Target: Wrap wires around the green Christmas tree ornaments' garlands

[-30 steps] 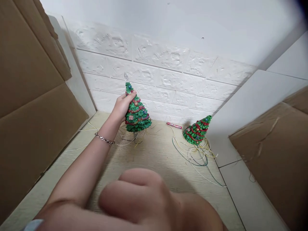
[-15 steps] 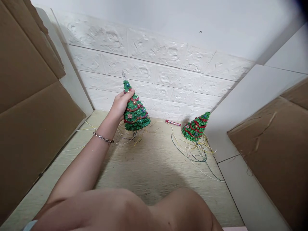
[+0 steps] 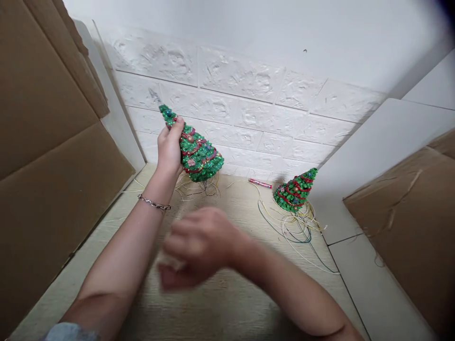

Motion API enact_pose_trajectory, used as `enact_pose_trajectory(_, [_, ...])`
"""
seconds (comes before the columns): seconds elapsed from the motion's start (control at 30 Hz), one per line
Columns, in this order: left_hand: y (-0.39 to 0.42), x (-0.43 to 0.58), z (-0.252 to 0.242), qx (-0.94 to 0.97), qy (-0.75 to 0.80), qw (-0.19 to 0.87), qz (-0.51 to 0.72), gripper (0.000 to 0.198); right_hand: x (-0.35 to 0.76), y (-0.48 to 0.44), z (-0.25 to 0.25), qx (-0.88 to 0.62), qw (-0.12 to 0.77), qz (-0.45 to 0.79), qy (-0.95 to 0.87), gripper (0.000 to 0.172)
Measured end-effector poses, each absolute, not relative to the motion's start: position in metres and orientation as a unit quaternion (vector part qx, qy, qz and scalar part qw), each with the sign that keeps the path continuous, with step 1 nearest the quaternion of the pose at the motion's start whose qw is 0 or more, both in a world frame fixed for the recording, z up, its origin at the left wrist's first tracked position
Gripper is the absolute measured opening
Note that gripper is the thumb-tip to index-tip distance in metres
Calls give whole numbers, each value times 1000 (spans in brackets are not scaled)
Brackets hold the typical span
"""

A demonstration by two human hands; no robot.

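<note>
A pale counter (image 3: 238, 203) is meeting a white brick-patterned wall (image 3: 263, 111). Above the counter, your left hand (image 3: 170, 147) is pinching a tilted, glittering, red-garlanded green tree (image 3: 199, 154); your right hand (image 3: 197, 244) is showing too blurred to tell its fingers' state.

I face a white wall (image 3: 241, 90) with raised brick relief. A brown cardboard sheet (image 3: 53, 213) stands on my left; another cardboard piece (image 3: 408, 213) is on my right, beside a white panel (image 3: 355, 156). A red tube (image 3: 260, 183) lies near the wall.
</note>
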State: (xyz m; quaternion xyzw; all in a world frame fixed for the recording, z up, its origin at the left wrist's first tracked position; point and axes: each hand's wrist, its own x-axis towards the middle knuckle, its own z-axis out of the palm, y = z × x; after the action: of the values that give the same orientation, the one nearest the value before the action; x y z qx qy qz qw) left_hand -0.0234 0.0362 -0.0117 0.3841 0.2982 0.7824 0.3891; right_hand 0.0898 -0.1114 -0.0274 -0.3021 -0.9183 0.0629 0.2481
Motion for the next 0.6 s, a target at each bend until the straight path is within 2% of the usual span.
enact_pose_trajectory(0.07, [35,-28,-6,370,291,361,805,31,104,-83,-38,-332,153,78,-928,35])
enact_pose_trajectory(0.13, [32,-34,0,368,307,333,812,34,116,-52,-52,-465,81,98,-876,31])
enact_pose_trajectory(0.2, [29,-39,5,367,311,304,822,36,125,-24,-66,-529,77,96,-840,26])
enact_pose_trajectory(0.4, [20,-52,15,395,310,257,826,36,123,31,-89,-649,95,118,-745,29])
enact_pose_trajectory(0.5, [17,-56,17,399,323,251,821,37,114,43,-96,-670,83,160,-720,35])
enact_pose_trajectory(0.6, [16,-57,18,377,335,273,820,35,107,49,-103,-670,85,187,-714,28])
